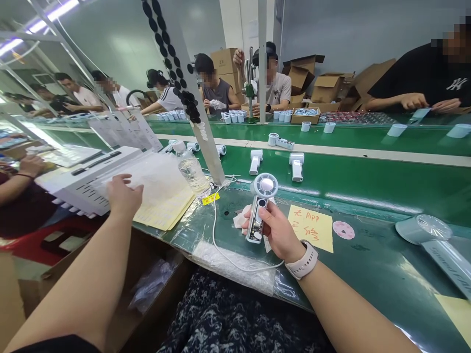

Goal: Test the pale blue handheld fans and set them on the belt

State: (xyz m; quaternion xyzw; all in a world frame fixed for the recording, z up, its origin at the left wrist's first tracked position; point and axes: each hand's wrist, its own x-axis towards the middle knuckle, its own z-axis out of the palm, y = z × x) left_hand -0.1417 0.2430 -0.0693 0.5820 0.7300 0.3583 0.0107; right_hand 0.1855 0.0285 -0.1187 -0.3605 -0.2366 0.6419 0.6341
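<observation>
My right hand (276,231) is closed around the handle of a small white hand-held fan (259,206), holding it upright over the green bench, its round head on top. A white cloth (241,219) is tucked under the fingers. A white cable (221,240) loops across the bench below the fan. My left hand (123,193) reaches out to the left and rests, fingers curled, on a clear plastic sleeve over yellow paper sheets (162,189). A white watch is on my right wrist.
A water bottle (190,169) stands by a slanted post. A yellow note (311,228) and a pink disc (343,230) lie right of the fan. More fans (296,165) ride the green conveyor (368,179); another lies at right (434,242). Several people work across and left.
</observation>
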